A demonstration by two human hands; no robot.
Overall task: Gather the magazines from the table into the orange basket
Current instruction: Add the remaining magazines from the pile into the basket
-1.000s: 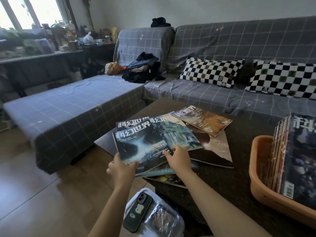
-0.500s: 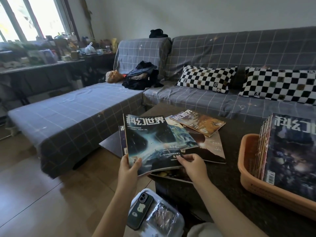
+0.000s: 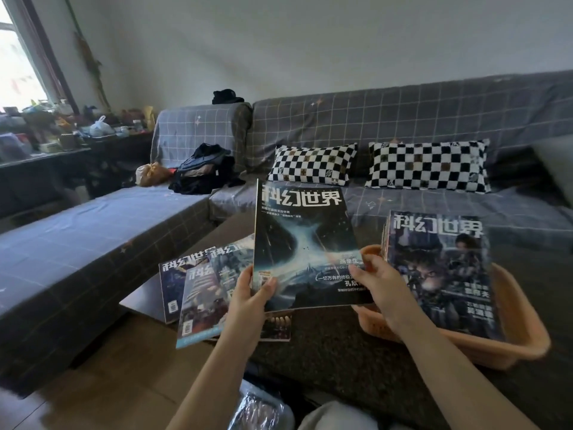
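Note:
Both hands hold one dark-blue magazine [image 3: 302,243] upright above the dark table [image 3: 325,352]. My left hand [image 3: 251,297] grips its lower left corner, my right hand [image 3: 378,282] its lower right edge. The orange basket [image 3: 524,339] stands on the table to the right, with several magazines [image 3: 440,268] standing on edge inside it. The held magazine is just left of the basket's rim. More magazines [image 3: 198,287] lie fanned at the table's left end, partly hidden behind my left hand.
A grey checked sofa [image 3: 403,125] runs behind the table, its chaise [image 3: 77,243] to the left, with two checkered pillows [image 3: 313,164] and dark clothes [image 3: 204,169]. A clear plastic bag [image 3: 260,411] lies near my knees. A cluttered shelf [image 3: 62,135] lines the window.
The magazine was lifted off the fanned pile, raised upright and carried right toward the basket. The view has turned right, so the basket sits nearer the middle.

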